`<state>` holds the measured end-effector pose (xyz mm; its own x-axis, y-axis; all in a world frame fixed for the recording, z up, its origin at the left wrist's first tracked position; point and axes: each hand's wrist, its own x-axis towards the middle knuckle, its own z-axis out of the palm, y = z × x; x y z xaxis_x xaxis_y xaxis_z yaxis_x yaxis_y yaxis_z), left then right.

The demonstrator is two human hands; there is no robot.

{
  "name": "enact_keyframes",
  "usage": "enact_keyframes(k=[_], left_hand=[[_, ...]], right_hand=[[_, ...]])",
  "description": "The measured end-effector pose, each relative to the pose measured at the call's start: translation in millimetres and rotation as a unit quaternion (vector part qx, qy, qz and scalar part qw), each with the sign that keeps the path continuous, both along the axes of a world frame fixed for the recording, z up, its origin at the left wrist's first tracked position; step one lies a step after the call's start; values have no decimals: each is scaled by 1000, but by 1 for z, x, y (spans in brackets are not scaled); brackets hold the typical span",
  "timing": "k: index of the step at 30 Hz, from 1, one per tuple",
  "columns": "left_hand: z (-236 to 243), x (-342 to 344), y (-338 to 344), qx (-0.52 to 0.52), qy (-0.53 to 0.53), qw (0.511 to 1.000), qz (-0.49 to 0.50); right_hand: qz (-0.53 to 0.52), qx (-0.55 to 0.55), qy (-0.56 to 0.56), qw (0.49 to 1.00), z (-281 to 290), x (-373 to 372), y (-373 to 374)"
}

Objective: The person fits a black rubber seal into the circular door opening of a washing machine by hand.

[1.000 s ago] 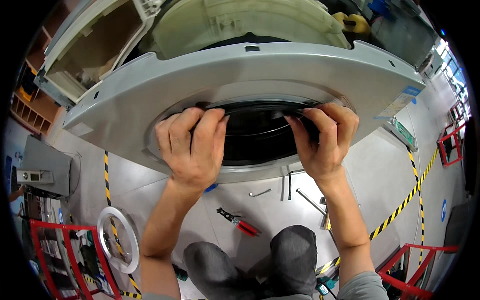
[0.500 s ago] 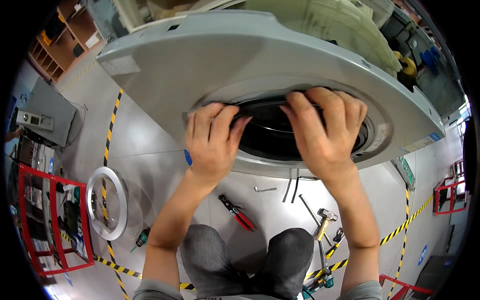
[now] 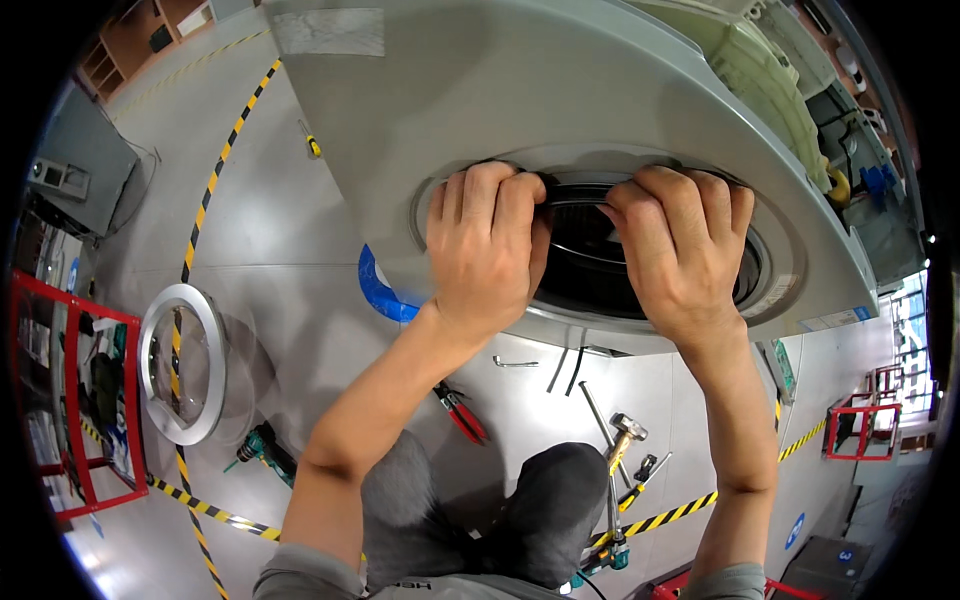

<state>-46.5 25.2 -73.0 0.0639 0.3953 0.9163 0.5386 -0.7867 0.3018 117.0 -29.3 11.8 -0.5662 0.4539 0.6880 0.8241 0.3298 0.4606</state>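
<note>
The pale grey front panel (image 3: 480,90) of a washing machine leans in front of me, with a round door opening in its lower part. A black rubber door seal (image 3: 585,195) lines that opening. My left hand (image 3: 480,245) curls its fingers over the upper left of the seal; the fingertips are hidden behind the rim. At the upper right, my right hand (image 3: 685,255) wraps its bent fingers round the seal, with the thumb on the inner side. Between the hands, the dark inside of the opening shows. Both hands are closed and stay apart.
The round washing machine door (image 3: 210,350) lies on the floor at left, near a power drill (image 3: 268,452) and a red rack (image 3: 75,350). Below the panel are red-handled pliers (image 3: 462,415), a small wrench (image 3: 517,363) and a hammer (image 3: 625,432). A yellow screwdriver (image 3: 314,146) lies farther left.
My left hand has moved right and its fingers have closed over the seal. My right hand's fingers curl more tightly at the upper right. The view has shifted, showing more of the panel's left side.
</note>
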Motion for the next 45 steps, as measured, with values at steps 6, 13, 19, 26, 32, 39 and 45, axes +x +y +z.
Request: enact_keyframes(k=[6, 13, 19, 26, 32, 39, 45], left_hand=[[0, -2, 1, -12, -31, 999, -18], [-11, -3, 0, 9, -4, 1000, 12], [-22, -7, 0, 5, -12, 1000, 15], [-8, -10, 3, -18, 6, 1000, 24], [-10, -12, 7, -41, -21, 999, -10], [-19, -12, 8, 8, -26, 1000, -6], [-17, -11, 13, 59, -31, 997, -41]], right_hand=[[32, 51, 22, 998, -1, 1, 8], [50, 79, -36, 995, -1, 6, 13], [39, 44, -5, 998, -1, 5, 9], [-4, 40, -25, 999, 0, -2, 5], [29, 46, 25, 998, 0, -2, 11], [30, 48, 5, 998, -4, -3, 10], [5, -9, 25, 1000, 1, -2, 2]])
